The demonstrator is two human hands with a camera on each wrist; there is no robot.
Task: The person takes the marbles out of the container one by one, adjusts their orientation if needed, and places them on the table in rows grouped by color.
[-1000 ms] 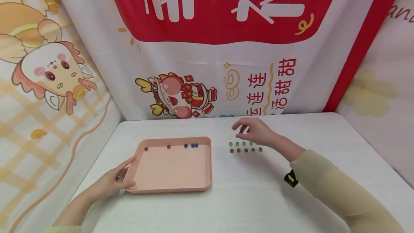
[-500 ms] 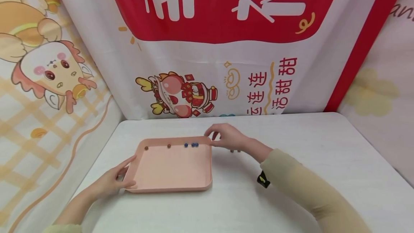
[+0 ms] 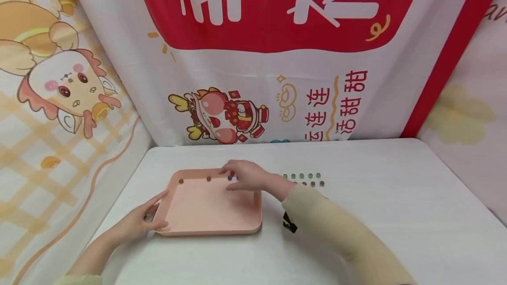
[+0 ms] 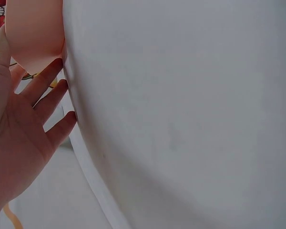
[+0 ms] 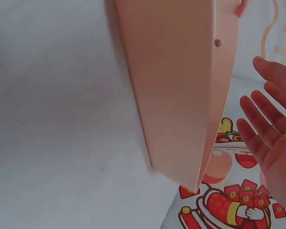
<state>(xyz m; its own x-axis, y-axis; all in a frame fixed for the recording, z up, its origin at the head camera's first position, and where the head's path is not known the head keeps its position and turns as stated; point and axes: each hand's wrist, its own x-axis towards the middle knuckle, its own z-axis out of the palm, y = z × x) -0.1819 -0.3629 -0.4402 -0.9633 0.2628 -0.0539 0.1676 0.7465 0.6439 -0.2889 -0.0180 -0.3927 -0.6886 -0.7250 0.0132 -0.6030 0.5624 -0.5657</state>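
The tray [image 3: 206, 233] is touched at its edge by the left hand's [image 3: 136, 222] extended fingers, while a blue bead [image 3: 229, 178] inside is framed by the right hand's [image 3: 249, 176] parted, seemingly empty fingers, so a reach is apparently being made, with a lowered pinch called for.

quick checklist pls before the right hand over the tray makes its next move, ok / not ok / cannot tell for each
1. Left hand at the tray: ok, touching its left side.
2. Right hand free: ok, no bead shows in its spread fingers in the wrist view.
3. Blue beads in full view: not ok, the right hand partly covers them.
4. Fingertips touching a blue bead: cannot tell.
5. Green beads lined up: ok, five in a row right of the tray.
6. Brown row fully visible: not ok, the arm hides its left end.
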